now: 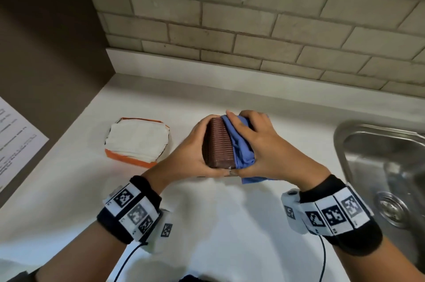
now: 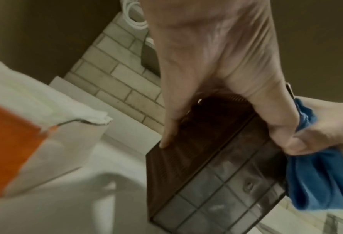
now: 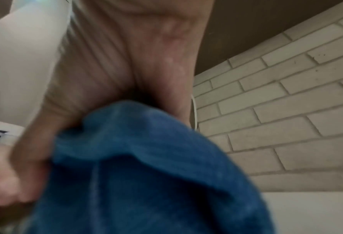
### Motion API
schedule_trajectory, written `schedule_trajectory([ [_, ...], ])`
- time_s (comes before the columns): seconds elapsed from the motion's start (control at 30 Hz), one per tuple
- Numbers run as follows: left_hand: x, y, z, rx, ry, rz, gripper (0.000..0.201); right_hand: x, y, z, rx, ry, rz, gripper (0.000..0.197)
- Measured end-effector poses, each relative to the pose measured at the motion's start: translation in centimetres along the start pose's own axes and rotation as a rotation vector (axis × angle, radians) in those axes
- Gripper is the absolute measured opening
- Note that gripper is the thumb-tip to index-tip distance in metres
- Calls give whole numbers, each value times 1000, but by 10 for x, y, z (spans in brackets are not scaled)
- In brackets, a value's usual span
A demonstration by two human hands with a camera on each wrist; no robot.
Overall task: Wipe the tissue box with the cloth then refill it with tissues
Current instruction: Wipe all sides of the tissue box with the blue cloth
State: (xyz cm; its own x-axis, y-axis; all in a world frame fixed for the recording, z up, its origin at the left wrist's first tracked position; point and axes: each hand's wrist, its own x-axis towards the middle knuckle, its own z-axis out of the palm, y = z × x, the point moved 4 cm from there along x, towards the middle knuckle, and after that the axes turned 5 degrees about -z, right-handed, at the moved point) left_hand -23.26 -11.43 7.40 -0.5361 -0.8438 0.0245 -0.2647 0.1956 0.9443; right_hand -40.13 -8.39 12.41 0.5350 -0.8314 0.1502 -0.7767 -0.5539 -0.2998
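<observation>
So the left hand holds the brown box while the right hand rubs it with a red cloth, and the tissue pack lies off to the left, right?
Nearly. The cloth is blue, not red, as the head view shows. The rest holds: the left hand holds the brown box, the right hand rubs it, and the tissue pack lies to the left.

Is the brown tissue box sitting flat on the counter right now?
No, the left hand holds the brown tissue box tilted up on its side while the right hand presses the blue cloth against it.
</observation>
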Motion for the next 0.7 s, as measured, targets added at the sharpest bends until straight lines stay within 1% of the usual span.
schedule_trajectory([
  [0.07,-3,-3,-5,-117,35,-39,105,1,-2,2,29,6,-43,107],
  [0.13,-8,-8,-11,-250,29,-90,103,-2,2,5,143,15,-71,91],
  [0.2,-13,-11,-14,-323,38,-115,105,-8,5,4,352,87,6,66],
  [0.23,-15,-11,-13,-344,46,-118,106,-10,4,3,448,150,58,57],
  [0.27,-15,-11,-12,-359,55,-117,104,-10,1,4,492,207,100,52],
  [0.3,-14,-11,-9,-374,63,-115,100,-8,-5,6,442,249,121,49],
  [0.33,-14,-11,-6,-386,71,-114,95,-4,-14,9,305,267,113,48],
  [0.4,-14,-8,-2,-383,74,-108,89,5,-34,16,-24,270,50,50],
  [0.43,-14,-7,-1,-382,78,-104,88,8,-40,18,-115,268,29,50],
  [0.47,-16,-8,-2,-391,89,-106,89,8,-43,18,-132,271,18,50],
  [0.5,-18,-11,-4,-410,99,-111,92,6,-41,16,-87,291,19,49],
  [0.53,-20,-13,-6,-429,107,-114,96,3,-36,13,19,326,37,48],
  [0.57,-22,-14,-10,-442,112,-116,100,-1,-30,11,199,372,66,47],
  [0.6,-24,-14,-13,-447,110,-114,103,-6,-25,9,444,414,104,46],
  [0.63,-26,-15,-16,-452,103,-111,104,-9,-20,12,698,429,148,46],
  [0.67,-26,-16,-18,-458,95,-111,104,-11,-19,14,892,428,187,47],
  [0.7,-27,-16,-19,-467,86,-112,103,-12,-18,18,1012,431,229,48],
])
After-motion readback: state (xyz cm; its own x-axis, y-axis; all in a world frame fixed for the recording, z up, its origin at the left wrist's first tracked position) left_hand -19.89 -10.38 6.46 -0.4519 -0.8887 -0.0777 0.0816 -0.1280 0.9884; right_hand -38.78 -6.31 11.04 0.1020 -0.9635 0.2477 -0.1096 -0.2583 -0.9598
